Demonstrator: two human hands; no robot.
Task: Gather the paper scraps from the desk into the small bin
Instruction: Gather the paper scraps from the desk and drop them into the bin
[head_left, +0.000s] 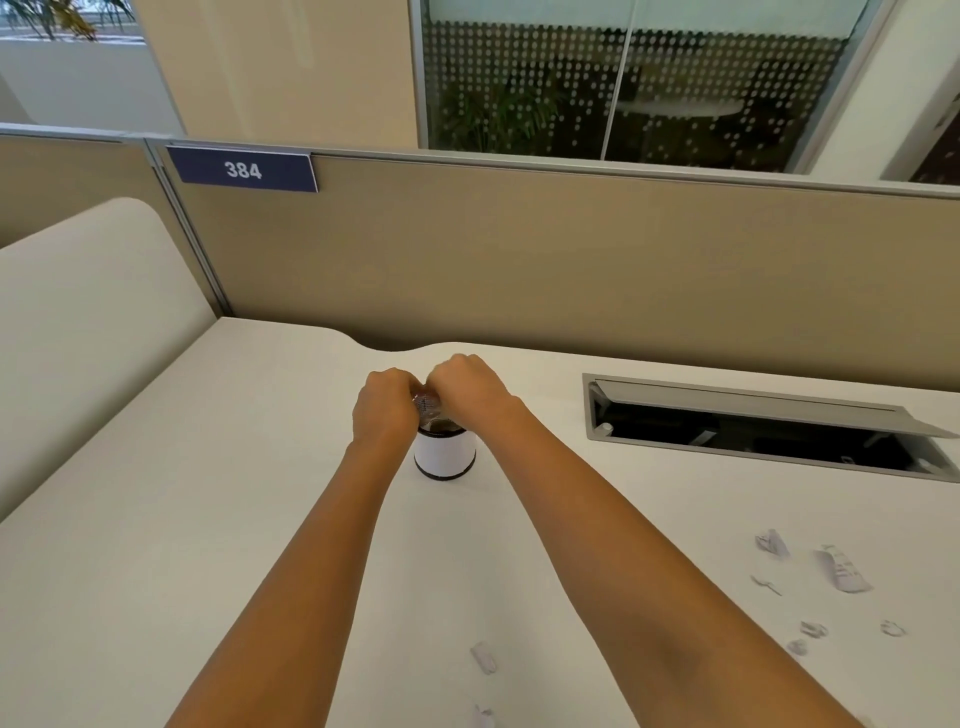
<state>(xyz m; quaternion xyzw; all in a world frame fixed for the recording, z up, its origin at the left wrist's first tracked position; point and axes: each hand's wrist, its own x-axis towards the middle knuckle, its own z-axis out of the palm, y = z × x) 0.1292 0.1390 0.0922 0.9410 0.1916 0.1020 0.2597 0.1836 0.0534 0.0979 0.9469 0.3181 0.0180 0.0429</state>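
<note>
Bin stood upright on counter, axis vertical, mouth up. Left hand and right hand sat just above mouth, knuckles up, fingers curled, pinching clear item. Scraps lay mostly right.

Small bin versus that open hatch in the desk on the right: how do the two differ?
The small bin is a round white can with dark rims, standing upright on the desk; the hatch is a long grey-framed rectangle sunk into it. The left hand and right hand hold a clear crumpled thing over the bin; nothing touches the hatch, whose lid is tilted up. Both are dark inside.
</note>
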